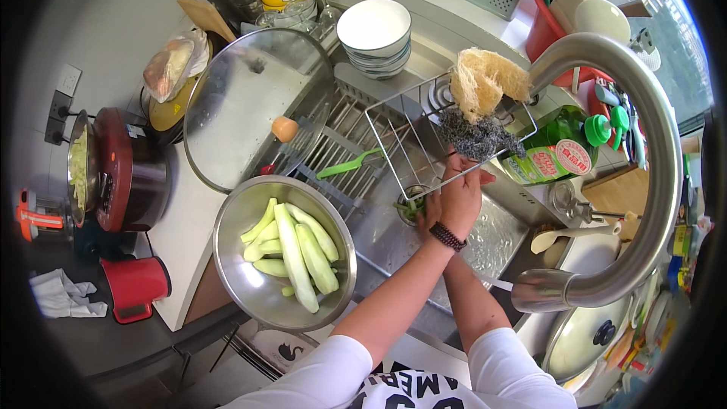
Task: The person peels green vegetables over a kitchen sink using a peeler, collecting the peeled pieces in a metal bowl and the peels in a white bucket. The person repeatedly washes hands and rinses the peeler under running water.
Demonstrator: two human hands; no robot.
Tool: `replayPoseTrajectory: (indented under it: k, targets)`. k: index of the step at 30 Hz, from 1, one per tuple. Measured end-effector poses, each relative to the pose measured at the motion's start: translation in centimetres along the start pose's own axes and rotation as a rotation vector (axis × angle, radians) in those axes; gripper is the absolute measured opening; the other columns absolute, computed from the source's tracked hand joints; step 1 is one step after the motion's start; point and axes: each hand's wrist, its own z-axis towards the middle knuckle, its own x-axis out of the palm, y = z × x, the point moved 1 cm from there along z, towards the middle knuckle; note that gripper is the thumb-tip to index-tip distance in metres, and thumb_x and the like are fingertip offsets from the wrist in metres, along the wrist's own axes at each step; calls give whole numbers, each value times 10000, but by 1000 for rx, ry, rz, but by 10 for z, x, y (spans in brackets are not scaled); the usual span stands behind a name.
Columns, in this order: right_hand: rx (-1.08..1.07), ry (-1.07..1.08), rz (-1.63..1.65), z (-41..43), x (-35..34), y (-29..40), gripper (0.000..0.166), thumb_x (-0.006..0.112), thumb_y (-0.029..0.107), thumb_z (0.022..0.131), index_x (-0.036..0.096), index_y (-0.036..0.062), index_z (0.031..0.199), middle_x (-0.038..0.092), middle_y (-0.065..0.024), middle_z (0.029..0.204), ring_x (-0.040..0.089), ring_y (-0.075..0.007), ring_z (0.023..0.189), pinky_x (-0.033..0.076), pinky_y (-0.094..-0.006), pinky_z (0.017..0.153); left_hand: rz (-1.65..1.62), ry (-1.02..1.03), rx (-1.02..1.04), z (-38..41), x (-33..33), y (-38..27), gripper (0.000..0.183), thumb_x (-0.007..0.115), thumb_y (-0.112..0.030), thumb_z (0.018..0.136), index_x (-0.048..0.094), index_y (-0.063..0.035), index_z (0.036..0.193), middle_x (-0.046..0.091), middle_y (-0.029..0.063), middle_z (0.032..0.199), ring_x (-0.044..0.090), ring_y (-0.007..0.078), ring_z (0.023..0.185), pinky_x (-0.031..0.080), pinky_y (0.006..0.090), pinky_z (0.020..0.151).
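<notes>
My left hand [463,199], with a dark beaded bracelet at its wrist, is over the metal sink [375,238], beside the wire rack's lower edge. Its fingers are partly hidden. The forearms cross, and my right hand [430,213] is blurred, mostly hidden under the left, near green scraps [410,206] at the drain. A dark scouring pad [480,135] and a tan loofah [483,82] rest on the wire rack [404,173]. Several peeled pale-green vegetables [293,255] lie in a steel bowl [221,261] left of the sink. A green peeler [349,163] lies on the drying grid.
The curved faucet [659,182] arches at the right, with water at its spout. A glass lid [227,119] stands behind the steel bowl. Stacked bowls [375,28], a green detergent bottle [551,150] and a wooden spoon [545,241] surround the sink. A pressure cooker [133,167] stands left.
</notes>
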Motion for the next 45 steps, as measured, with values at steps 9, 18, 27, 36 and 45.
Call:
replayPoseTrajectory:
  k: [9, 18, 27, 36, 45]
  targets:
    - [48, 18, 51, -56, -4, 11, 670, 545, 340, 822, 290, 66, 1377, 313, -209, 1399, 257, -449, 1290, 267, -529, 1006, 217, -17, 189, 38, -24, 11, 155, 406, -71, 881, 528, -11, 808, 578, 74, 633, 590, 166, 565, 471, 286, 522]
    - [-106, 44, -452, -24, 23, 25, 562, 472, 314, 832, 366, 85, 1334, 335, -168, 1397, 234, -372, 1325, 230, -521, 1030, 16, -103, -132, -62, -63, 48, 287, 459, -95, 935, 448, -32, 1215, 557, 62, 924, 578, 122, 667, 484, 247, 603]
    - [-220, 34, -230, 8, 41, 51, 480, 524, 266, 786, 501, 123, 1244, 394, -94, 1374, 275, -327, 1314, 205, -589, 1011, -128, -241, -329, -97, -116, 63, 301, 460, -105, 935, 452, -56, 1232, 553, 59, 905, 570, 130, 651, 493, 259, 611]
    - [-574, 291, -154, 45, 111, 112, 407, 592, 260, 748, 566, 110, 1125, 498, -109, 1237, 380, -323, 1217, 263, -571, 976, 695, -201, 174, -109, -150, 20, 414, 443, -85, 911, 366, 10, 1306, 393, 151, 1248, 405, 262, 1166, 309, 361, 1004]
    - [-639, 354, -306, 82, 175, 145, 372, 622, 243, 727, 573, 95, 1065, 539, -116, 1117, 453, -322, 1101, 332, -520, 916, 545, -228, 117, -111, -158, 0, 440, 381, -250, 941, 403, 31, 1280, 396, 167, 1325, 381, 280, 1204, 292, 362, 1002]
